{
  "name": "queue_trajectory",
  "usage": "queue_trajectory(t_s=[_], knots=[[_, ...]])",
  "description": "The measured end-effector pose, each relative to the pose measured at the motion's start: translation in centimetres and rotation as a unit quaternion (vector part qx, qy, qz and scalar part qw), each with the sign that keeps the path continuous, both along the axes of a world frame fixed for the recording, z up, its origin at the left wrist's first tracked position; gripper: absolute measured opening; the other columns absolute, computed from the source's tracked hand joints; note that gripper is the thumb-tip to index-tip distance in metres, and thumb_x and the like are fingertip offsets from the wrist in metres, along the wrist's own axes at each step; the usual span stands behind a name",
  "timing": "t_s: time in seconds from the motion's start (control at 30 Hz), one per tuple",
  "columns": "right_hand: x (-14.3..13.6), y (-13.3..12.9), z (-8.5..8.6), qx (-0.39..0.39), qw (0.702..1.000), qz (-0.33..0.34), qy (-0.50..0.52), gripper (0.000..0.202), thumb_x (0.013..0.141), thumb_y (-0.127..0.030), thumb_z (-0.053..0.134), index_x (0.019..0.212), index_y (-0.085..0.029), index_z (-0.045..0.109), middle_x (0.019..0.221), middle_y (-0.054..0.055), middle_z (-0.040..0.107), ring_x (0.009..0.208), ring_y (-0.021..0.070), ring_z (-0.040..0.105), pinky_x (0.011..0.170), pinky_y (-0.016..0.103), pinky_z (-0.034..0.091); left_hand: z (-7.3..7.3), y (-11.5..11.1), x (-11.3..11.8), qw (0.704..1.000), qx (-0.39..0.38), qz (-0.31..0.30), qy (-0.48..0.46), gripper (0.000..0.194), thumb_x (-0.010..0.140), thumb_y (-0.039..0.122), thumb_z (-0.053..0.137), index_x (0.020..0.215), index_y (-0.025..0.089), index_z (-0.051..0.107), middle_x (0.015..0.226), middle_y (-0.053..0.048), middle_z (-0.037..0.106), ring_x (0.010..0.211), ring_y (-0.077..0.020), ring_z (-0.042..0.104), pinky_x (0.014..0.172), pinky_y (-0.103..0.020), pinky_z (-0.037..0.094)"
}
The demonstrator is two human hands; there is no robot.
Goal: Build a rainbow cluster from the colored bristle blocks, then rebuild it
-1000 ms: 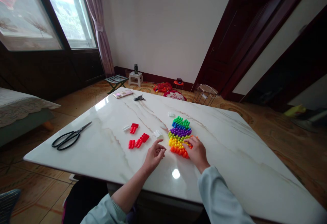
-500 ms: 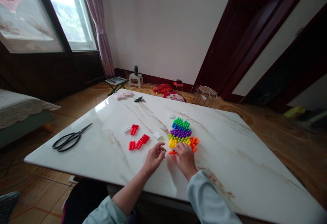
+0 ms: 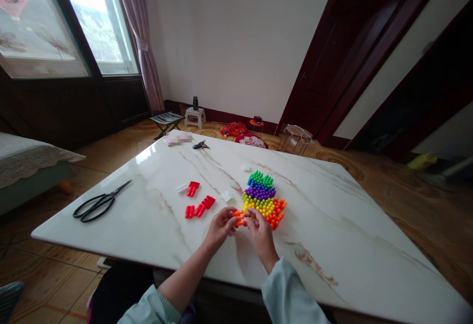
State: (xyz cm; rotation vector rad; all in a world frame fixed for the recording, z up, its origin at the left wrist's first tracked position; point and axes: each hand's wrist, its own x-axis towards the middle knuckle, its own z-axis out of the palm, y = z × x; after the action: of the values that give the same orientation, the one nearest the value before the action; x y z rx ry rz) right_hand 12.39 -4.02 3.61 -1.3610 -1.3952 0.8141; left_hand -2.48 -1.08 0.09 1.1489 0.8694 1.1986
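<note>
So your left hand, just loosely curled a moment ago, now pinches nearly closed on the orange pieces, same as your right hand, between the 2, with the rainbow cluster just past your right, so handling looks 2-handed now.

Left grip pinched, thumb against curled fingers. Right grip also pinched, fingertips bent inward, near left fingertips. Hands angled toward each other, forearms converging. Left forearm bare, sleeve pushed up; right sleeve reaching near wrist.
</note>
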Motion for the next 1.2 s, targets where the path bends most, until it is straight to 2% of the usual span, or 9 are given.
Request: queue_trajectory(t_s=[0.1, 0.23, 0.4, 0.57, 0.7, 0.77, 0.87, 1.03, 1.2], knots=[[-0.2, -0.3, -0.6, -0.019, 1.0, 0.005, -0.005, 0.035, 0.081, -0.042, 0.061, 0.104, -0.017, 0.066, 0.096, 0.009, 0.07, 0.082, 0.0211, 0.067, 0.075, 0.034, 0.056, 0.1, 0.1, 0.0, 1.0, 0.003, -0.003, -0.016, 0.042, 0.074, 0.045, 0.072, 0.1, 0.016, 0.057, 0.076, -0.002, 0.065, 0.064, -0.013, 0.064, 0.059, -0.025, 0.053], [-0.3, -0.6, -1.2, -0.003, 0.999, -0.009, -0.031, 0.03, 0.079, -0.036, 0.062, 0.1, -0.015, 0.067, 0.093, 0.01, 0.071, 0.082, 0.0219, 0.067, 0.073, 0.034, 0.056, -0.2, -0.1, 0.1, 1.0, 0.009, -0.015, -0.014, 0.038, 0.074, 0.041, 0.073, 0.097, 0.017, 0.055, 0.077, -0.002, 0.066, 0.067, -0.0131, 0.065, 0.062, -0.024, 0.053], [1.2, -1.1, 0.2, 0.009, 0.998, -0.016, -0.054, 0.023, 0.079, -0.035, 0.06, 0.092, -0.017, 0.067, 0.087, 0.008, 0.071, 0.076, 0.0207, 0.067, 0.067, 0.031, 0.055, -0.4, -0.4, 0.1, 0.999, 0.016, -0.04, 0.009, 0.032, 0.078, 0.041, 0.07, 0.093, 0.016, 0.057, 0.081, -0.004, 0.068, 0.071, -0.0142, 0.066, 0.065, -0.025, 0.052], [8.3, 0.9, 1.5, 0.043, 0.982, -0.168, -0.076, 0.035, 0.078, -0.043, 0.059, 0.1, -0.016, 0.066, 0.094, 0.01, 0.071, 0.076, 0.0204, 0.066, 0.07, 0.032, 0.054, 0.2, -0.6, 0.1, 0.998, -0.005, -0.027, 0.053, 0.033, 0.08, 0.045, 0.065, 0.094, 0.015, 0.06, 0.083, -0.006, 0.067, 0.066, -0.0135, 0.064, 0.056, -0.023, 0.051], [15.3, 3.9, 0.7, 0.02, 0.957, -0.269, -0.111, 0.044, 0.077, -0.048, 0.053, 0.101, -0.013, 0.065, 0.086, 0.011, 0.071, 0.073, 0.021, 0.067, 0.066, 0.031, 0.053, 0.4, -0.6, 0.2, 0.997, 0.007, -0.02, 0.08, 0.032, 0.079, 0.044, 0.064, 0.091, 0.014, 0.062, 0.08, -0.006, 0.067, 0.063, -0.0133, 0.063, 0.054, -0.023, 0.051], [17.5, 5.2, 0.0, 0.004, 0.954, -0.272, -0.127, 0.044, 0.074, -0.046, 0.053, 0.097, -0.011, 0.066, 0.082, 0.012, 0.071, 0.07, 0.022, 0.067, 0.064, 0.032, 0.052, 0.4, -0.5, 0.3, 0.996, 0.009, -0.017, 0.088, 0.032, 0.079, 0.044, 0.064, 0.09, 0.014, 0.063, 0.079, -0.006, 0.068, 0.063, -0.0136, 0.063, 0.054, -0.023, 0.052], [18.8, 6.9, -0.9, -0.017, 0.957, -0.243, -0.156, 0.035, 0.066, -0.041, 0.058, 0.084, -0.013, 0.069, 0.078, 0.01, 0.072, 0.069, 0.0222, 0.066, 0.064, 0.032, 0.05, 0.4, -0.4, 0.3, 0.995, 0.006, -0.014, 0.096, 0.032, 0.079, 0.044, 0.063, 0.09, 0.014, 0.063, 0.078, -0.006, 0.068, 0.062, -0.0138, 0.063, 0.054, -0.023, 0.052], [18.7, 9.6, -1.5, -0.05, 0.964, -0.177, -0.189, 0.026, 0.064, -0.033, 0.057, 0.078, -0.018, 0.073, 0.075, 0.006, 0.073, 0.068, 0.0197, 0.066, 0.065, 0.028, 0.049, 0.4, -0.4, 0.2, 0.994, 0.007, -0.01, 0.106, 0.032, 0.081, 0.045, 0.061, 0.088, 0.014, 0.062, 0.076, -0.006, 0.067, 0.06, -0.0134, 0.062, 0.052, -0.023, 0.051], [18.3, 11.1, -1.4, -0.069, 0.961, -0.15, -0.223, 0.02, 0.065, -0.029, 0.057, 0.072, -0.018, 0.073, 0.074, 0.006, 0.073, 0.07, 0.0196, 0.067, 0.067, 0.027, 0.048, 0.1, -0.2, 0.3, 0.994, 0.009, -0.011, 0.106, 0.033, 0.083, 0.046, 0.059, 0.088, 0.014, 0.061, 0.075, -0.005, 0.067, 0.059, -0.0124, 0.061, 0.051, -0.022, 0.049]])
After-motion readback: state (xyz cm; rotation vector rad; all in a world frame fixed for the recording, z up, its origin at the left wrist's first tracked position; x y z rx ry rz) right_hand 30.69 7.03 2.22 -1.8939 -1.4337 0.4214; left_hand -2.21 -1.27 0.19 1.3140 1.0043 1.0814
